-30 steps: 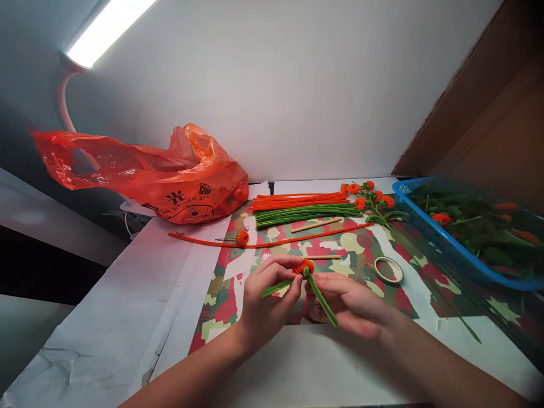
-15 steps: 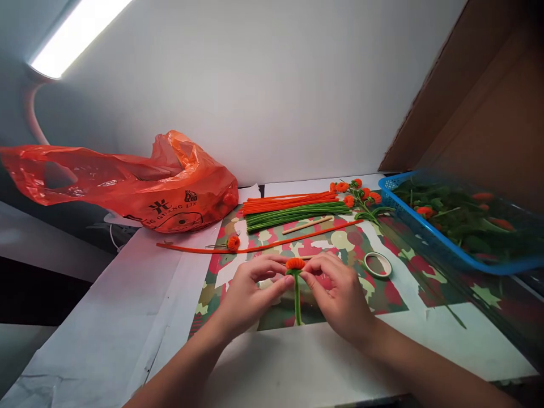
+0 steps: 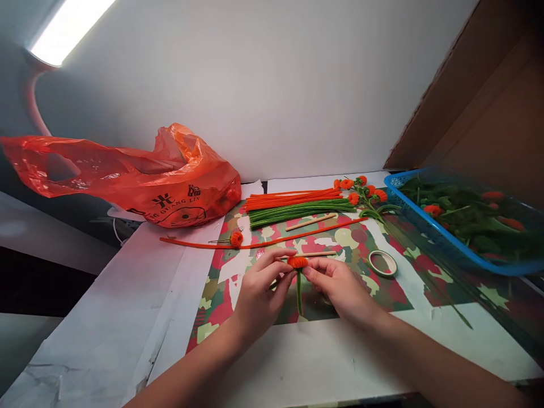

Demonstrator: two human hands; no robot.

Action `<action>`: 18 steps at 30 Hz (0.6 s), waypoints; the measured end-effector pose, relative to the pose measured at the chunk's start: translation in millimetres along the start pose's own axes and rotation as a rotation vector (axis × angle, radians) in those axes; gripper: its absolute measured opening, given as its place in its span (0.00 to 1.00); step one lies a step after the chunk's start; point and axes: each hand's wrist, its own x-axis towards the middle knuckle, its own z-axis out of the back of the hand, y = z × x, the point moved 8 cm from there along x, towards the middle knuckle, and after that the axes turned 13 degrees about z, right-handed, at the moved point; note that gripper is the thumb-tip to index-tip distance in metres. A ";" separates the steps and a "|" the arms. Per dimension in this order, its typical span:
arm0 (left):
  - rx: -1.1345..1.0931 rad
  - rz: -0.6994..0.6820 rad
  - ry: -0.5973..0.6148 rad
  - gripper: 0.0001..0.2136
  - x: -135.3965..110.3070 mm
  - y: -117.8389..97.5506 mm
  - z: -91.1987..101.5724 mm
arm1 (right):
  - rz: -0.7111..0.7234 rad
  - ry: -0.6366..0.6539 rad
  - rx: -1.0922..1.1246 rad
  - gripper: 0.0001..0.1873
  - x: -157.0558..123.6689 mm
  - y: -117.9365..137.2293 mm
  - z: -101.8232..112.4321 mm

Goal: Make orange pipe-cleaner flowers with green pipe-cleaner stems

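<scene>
Between my two hands is a pipe-cleaner flower point(image 3: 297, 262) with a fuzzy orange head and a green stem hanging down toward me. My left hand point(image 3: 264, 286) is closed, its fingers and thumb pinching the flower just under the head on the left. From the right, my right hand point(image 3: 340, 286) pinches the same spot with thumb and forefinger. A wooden stick point(image 3: 317, 254) lies just beyond the flower. Farther off, a long orange pipe cleaner point(image 3: 272, 242) stretches across the mat, with a small orange flower head point(image 3: 236, 239) beside it.
Bundles of orange pipe cleaners point(image 3: 293, 198) and green pipe cleaners point(image 3: 301, 212) lie at the back, near finished flowers point(image 3: 369, 194). A tape roll point(image 3: 383, 263) is on the right. A blue basket point(image 3: 442, 233) holds flowers and leaves. A red plastic bag point(image 3: 191, 190) stands left, under a lamp point(image 3: 70, 28).
My left hand has turned more upright, its fingers closing around the flower's base. My right hand has shifted slightly and lies flatter. The view has moved a little.
</scene>
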 end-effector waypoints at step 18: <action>-0.444 0.550 0.121 0.10 4.9 38.8 -11.2 | 0.946 -0.116 -0.914 0.05 -18.8 66.2 1.9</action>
